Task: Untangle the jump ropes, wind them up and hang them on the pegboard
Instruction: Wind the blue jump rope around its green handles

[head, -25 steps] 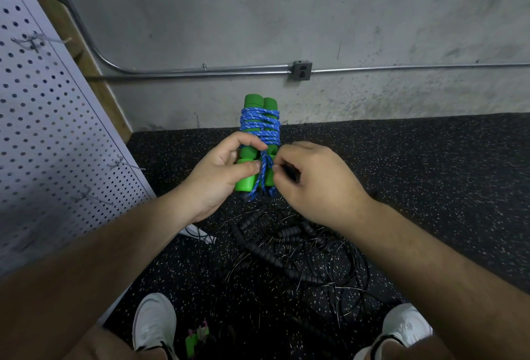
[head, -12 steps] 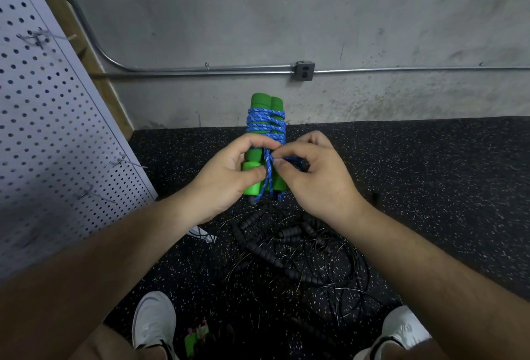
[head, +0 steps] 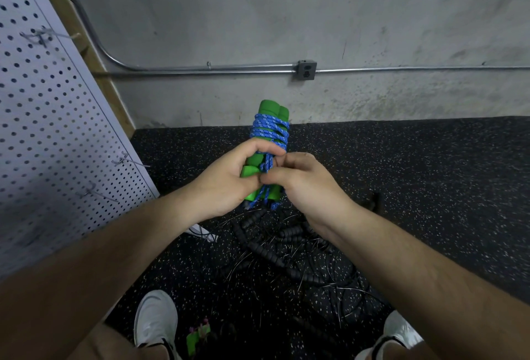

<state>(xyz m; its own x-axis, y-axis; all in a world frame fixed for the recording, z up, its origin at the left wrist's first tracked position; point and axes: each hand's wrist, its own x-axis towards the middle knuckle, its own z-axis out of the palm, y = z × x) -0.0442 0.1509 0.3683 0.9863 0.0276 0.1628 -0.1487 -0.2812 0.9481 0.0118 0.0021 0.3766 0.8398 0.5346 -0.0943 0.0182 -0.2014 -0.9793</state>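
Your hands have closed together since a second ago: your right hand now sits against your left hand, thumbs meeting over the blue rope. Your left hand curls round the lower half of the green handles and holds the pair upright in front of you, above the floor. Your right hand's fingers are curled in, pinching the loose strands that hang down the front of the bundle.

Blue coils already wrap the upper half of the handles, so you seem to be at the end of winding this rope, securing its tail. Next, lock that tail under a coil so it cannot slip, then carry the bundle left to a hook on the pegboard.

No bin or box shows. The black ropes lie in a loose tangle on the floor just ahead of your shoes, not yet sorted.
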